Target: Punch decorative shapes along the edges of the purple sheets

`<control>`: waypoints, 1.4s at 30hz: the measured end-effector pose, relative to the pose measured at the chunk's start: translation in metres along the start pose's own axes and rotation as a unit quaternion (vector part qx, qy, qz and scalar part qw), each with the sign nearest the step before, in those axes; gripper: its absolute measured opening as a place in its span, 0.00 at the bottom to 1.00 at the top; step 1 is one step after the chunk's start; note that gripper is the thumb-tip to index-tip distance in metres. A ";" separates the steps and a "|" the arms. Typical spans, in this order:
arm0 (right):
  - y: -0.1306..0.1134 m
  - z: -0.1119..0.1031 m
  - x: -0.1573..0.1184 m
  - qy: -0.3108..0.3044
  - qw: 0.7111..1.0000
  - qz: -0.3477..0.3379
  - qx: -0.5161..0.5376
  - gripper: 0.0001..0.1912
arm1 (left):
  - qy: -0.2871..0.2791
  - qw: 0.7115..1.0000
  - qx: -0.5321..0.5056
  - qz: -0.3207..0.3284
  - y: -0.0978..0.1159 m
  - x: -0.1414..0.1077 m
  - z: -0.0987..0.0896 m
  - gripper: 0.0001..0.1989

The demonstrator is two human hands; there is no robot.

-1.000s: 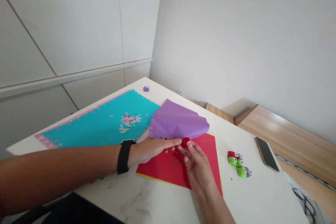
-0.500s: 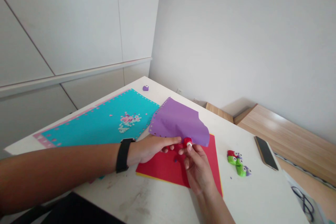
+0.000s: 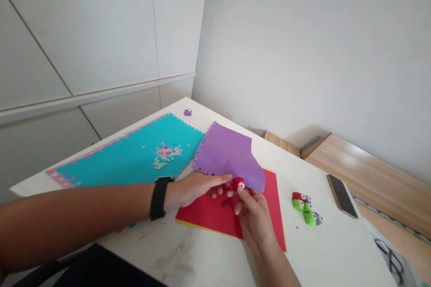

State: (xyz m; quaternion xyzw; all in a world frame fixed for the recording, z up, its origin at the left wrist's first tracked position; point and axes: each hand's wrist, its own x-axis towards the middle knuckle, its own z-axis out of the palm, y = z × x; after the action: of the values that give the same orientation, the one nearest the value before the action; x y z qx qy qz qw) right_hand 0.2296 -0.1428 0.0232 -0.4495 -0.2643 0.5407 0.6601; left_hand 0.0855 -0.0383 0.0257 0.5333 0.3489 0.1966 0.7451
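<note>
A purple sheet of paper [image 3: 229, 148], with small holes along its left and lower-left edges, is lifted at its near edge. My left hand [image 3: 190, 189] pinches that edge between thumb and fingers. My right hand [image 3: 257, 217] is closed on a small red paper punch [image 3: 238, 182] with a white button, its thumb at the button. The punch sits at the sheet's near edge; how far the paper reaches into it is hidden. Below both hands lies a red sheet [image 3: 202, 216] with a yellow one showing under its edge, and a small dark bit on top.
A turquoise sheet [image 3: 117, 163] with punched edges lies left over pink paper, bearing a pile of pink and pale paper bits [image 3: 165, 152]. A purple punch [image 3: 188, 112] stands at the far corner. Several red, green and purple punches [image 3: 308, 215] and a phone [image 3: 342, 196] are right.
The purple sheet and the red punch have shifted slightly left and toward me, and the sheet's right side droops a little lower. Both hands keep their grips.
</note>
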 end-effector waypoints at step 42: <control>0.000 -0.001 -0.002 0.006 1.000 0.010 -0.017 0.13 | 0.016 0.986 0.154 0.067 0.011 -0.005 -0.007 0.28</control>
State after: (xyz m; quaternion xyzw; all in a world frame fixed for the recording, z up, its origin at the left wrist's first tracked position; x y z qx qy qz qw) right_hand 0.2302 -0.1450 0.0225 -0.4671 -0.2646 0.5400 0.6482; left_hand 0.0779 -0.0327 0.0356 0.6608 0.3503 0.1989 0.6333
